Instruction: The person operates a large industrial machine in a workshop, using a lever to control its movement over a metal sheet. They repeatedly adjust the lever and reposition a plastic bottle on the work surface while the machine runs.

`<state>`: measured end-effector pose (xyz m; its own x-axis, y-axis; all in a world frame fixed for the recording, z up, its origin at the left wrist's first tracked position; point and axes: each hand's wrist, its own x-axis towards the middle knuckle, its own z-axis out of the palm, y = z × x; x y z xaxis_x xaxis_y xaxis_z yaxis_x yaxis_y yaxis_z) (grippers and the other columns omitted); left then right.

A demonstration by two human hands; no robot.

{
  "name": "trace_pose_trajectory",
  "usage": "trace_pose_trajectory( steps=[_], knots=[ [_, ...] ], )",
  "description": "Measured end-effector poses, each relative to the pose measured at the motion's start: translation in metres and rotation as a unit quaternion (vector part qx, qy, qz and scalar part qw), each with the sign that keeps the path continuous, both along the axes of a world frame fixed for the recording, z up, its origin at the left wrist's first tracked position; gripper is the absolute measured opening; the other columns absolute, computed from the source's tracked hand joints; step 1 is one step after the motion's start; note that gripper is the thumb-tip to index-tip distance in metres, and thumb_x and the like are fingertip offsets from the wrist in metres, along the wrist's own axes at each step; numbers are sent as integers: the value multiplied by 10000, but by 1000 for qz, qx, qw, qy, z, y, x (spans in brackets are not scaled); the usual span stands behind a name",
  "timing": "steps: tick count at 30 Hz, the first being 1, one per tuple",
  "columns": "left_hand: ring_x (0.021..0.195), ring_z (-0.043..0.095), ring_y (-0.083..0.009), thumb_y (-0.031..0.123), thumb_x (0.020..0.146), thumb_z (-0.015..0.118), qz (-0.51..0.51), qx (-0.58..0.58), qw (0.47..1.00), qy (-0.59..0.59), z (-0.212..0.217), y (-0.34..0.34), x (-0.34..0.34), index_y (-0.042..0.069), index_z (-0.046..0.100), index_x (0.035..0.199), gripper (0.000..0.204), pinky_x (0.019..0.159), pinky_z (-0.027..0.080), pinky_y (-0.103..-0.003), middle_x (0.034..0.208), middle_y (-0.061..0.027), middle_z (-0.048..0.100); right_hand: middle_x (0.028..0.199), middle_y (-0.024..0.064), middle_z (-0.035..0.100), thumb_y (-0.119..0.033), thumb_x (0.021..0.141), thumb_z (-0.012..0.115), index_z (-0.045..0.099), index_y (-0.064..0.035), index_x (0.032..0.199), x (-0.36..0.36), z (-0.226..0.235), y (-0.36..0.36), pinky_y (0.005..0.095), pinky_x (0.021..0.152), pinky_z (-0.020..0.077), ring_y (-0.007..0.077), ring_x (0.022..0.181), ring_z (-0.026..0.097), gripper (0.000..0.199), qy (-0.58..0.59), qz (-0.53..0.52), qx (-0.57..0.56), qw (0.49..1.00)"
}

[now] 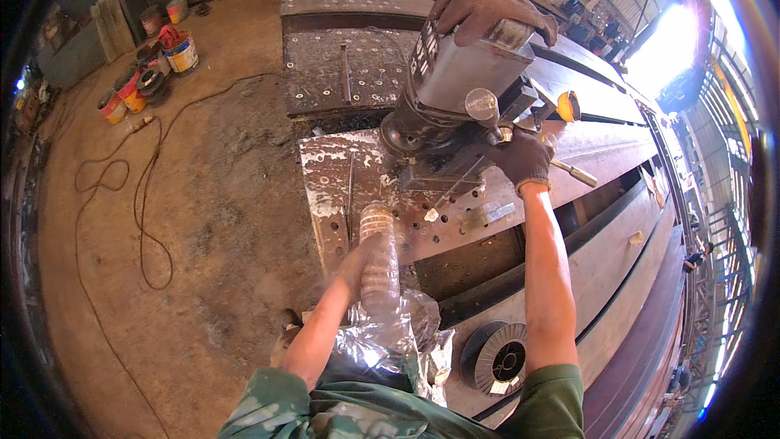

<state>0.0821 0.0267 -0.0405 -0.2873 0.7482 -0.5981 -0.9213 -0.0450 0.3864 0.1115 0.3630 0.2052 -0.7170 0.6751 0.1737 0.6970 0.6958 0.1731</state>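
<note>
A grey magnetic drill (455, 89) stands on a paint-stained steel plate (341, 171) that has rows of drilled holes. My right hand (524, 158), in a dark work glove, grips a part at the drill's base, beside its feed handle. My left hand (351, 264) is blurred and holds a clear ribbed plastic bottle (379, 256), whose top end points at the plate just in front of the drill. A second gloved hand (479, 2), coming from the far side, rests on top of the drill's housing and seems to be another person's.
Long steel beams (601, 260) run along the right. A wire spool (500, 358) lies under the plate near my right arm. Crinkled silver plastic (390, 341) sits at my lap. Black cables (146, 195) snake over the dirt floor at left, and paint buckets (180, 53) stand further back.
</note>
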Motion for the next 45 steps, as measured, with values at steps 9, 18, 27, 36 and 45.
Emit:
trace_pose_trajectory(
  steps=[9,18,27,36,45],
  knots=[
    [1027,717,-241,282,881,868,126,10,980,151,14,-15,-41,-1,537,1427,698,891,598,-379,1236,-104,711,1018,182,782,-828,727,721,748,-76,1144,-2,-3,7,508,890,522,367,993,748,860,7,7,8,1000],
    [1231,656,-306,249,793,911,252,-166,792,530,88,-13,-140,-20,488,1478,848,1051,515,-422,1366,-172,665,1005,160,785,-764,716,755,758,-115,1145,3,-9,11,498,879,505,367,977,745,778,36,-8,25,999],
    [1272,650,-309,244,779,911,307,-201,728,579,20,23,-216,19,515,1483,838,1058,506,-419,1393,-163,668,930,138,781,-676,709,786,780,-146,1014,-1,-5,1,500,830,485,339,899,749,611,35,-8,52,998],
    [1257,666,-333,277,759,913,300,-262,682,614,-5,21,-252,37,563,1459,819,1065,511,-418,1365,-175,694,871,120,774,-713,667,811,782,-148,960,3,-14,9,499,789,491,331,843,747,637,98,59,53,992],
    [1266,657,-344,293,739,930,246,-253,728,588,21,32,-240,36,520,1493,896,1068,513,-424,1400,-188,670,810,122,757,-576,696,849,782,-130,879,2,4,7,491,717,474,333,732,728,487,-18,41,218,975]
  ],
)
